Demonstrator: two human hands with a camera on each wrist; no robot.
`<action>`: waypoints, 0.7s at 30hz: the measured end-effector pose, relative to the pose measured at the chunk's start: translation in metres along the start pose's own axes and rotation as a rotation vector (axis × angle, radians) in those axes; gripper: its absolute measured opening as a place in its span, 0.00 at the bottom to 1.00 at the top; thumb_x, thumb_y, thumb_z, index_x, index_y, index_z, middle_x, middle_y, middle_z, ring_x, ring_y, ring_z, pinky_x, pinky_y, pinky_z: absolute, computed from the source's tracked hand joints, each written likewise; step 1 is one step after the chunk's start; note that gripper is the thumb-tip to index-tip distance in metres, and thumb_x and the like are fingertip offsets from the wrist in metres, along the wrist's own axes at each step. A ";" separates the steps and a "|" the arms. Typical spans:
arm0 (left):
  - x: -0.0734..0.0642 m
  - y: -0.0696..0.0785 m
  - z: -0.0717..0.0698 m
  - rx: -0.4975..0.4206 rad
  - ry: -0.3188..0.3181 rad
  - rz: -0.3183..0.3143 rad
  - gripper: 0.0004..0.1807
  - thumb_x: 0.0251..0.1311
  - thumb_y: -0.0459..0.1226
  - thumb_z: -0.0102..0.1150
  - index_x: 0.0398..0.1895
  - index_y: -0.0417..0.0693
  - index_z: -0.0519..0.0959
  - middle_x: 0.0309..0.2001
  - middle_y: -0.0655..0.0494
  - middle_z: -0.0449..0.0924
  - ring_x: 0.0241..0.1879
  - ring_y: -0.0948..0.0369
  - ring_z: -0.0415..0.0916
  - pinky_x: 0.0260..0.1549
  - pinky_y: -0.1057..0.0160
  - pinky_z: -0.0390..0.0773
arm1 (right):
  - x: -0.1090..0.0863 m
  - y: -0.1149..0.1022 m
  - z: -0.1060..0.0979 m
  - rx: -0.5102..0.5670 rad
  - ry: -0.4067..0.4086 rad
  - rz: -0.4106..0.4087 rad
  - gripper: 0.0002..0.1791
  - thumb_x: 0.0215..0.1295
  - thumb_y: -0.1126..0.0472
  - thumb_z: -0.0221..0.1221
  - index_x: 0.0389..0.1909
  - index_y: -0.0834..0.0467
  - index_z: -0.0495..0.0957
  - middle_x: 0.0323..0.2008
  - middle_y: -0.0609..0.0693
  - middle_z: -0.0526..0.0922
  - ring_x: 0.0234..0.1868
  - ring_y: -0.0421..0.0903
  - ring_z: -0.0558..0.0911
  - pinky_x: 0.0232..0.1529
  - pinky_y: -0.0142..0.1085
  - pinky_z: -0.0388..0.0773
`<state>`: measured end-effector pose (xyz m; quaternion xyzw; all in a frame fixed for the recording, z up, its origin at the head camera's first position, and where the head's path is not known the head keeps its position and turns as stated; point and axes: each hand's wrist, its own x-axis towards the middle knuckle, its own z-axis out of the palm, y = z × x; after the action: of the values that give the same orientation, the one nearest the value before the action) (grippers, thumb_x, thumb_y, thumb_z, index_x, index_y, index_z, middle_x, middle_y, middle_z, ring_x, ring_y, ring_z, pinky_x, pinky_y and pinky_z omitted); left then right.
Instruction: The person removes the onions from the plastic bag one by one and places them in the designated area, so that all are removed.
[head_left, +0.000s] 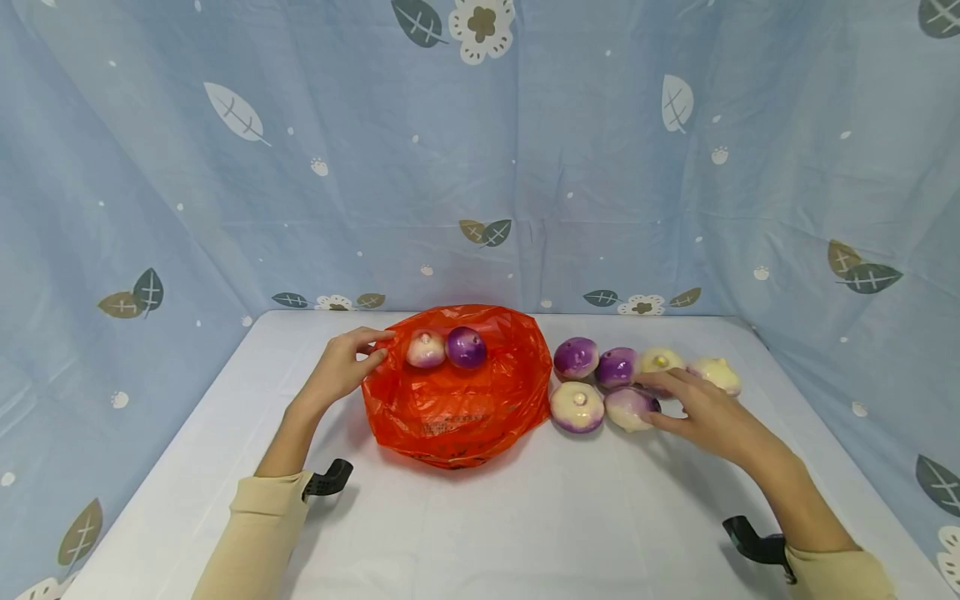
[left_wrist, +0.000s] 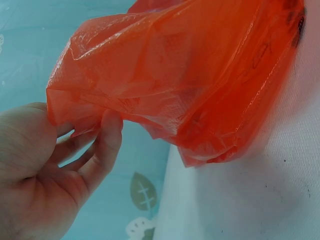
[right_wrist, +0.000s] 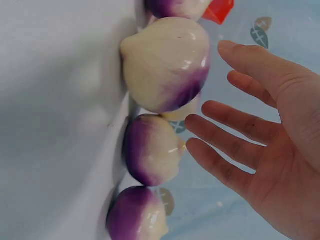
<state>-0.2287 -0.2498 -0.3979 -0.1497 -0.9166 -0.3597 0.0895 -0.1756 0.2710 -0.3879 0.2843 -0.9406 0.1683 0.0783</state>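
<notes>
A red plastic bag (head_left: 457, 408) lies spread with its mouth up, two purple-and-white turnips inside: a paler turnip (head_left: 426, 349) and a deep purple turnip (head_left: 466, 347). At its left rim my left hand (head_left: 343, 362) pinches the thin plastic (left_wrist: 100, 95) between thumb and fingers. My right hand (head_left: 701, 412) hovers over the loose turnips, fingers spread around a pale turnip (head_left: 628, 408) with a purple end. In the right wrist view a gap shows between my right hand (right_wrist: 260, 130) and that turnip (right_wrist: 167, 65); nothing is held. All the turnips look glossy.
Right of the bag sit other loose turnips: a white-topped turnip (head_left: 577, 407) at the front, purple turnips (head_left: 576, 358) behind it, and a pale turnip (head_left: 716, 377) farthest right. A white cloth (head_left: 480, 533) covers the table. Blue patterned curtain (head_left: 480, 167) hangs behind and along the sides.
</notes>
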 end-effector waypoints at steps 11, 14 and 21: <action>0.000 0.001 0.002 -0.001 -0.002 0.002 0.18 0.64 0.30 0.58 0.58 0.42 0.80 0.53 0.43 0.82 0.46 0.44 0.82 0.34 0.57 0.87 | 0.030 -0.015 -0.006 0.065 0.008 -0.009 0.29 0.62 0.55 0.66 0.64 0.50 0.71 0.52 0.55 0.82 0.46 0.52 0.84 0.42 0.46 0.85; 0.000 0.001 0.002 -0.003 0.000 0.005 0.18 0.64 0.30 0.58 0.57 0.41 0.80 0.53 0.43 0.82 0.47 0.44 0.82 0.35 0.56 0.87 | 0.042 -0.022 -0.004 0.085 0.018 -0.039 0.27 0.62 0.56 0.66 0.62 0.51 0.73 0.51 0.53 0.83 0.45 0.51 0.84 0.44 0.47 0.84; 0.001 0.000 0.003 -0.010 -0.005 0.004 0.17 0.65 0.30 0.58 0.57 0.42 0.80 0.53 0.43 0.82 0.47 0.44 0.82 0.35 0.56 0.87 | 0.071 -0.042 0.004 0.226 -0.036 -0.090 0.27 0.62 0.58 0.66 0.63 0.51 0.73 0.55 0.53 0.82 0.51 0.51 0.83 0.52 0.49 0.82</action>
<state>-0.2301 -0.2474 -0.3994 -0.1531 -0.9146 -0.3639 0.0872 -0.2108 0.2004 -0.3629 0.3361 -0.9033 0.2643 0.0362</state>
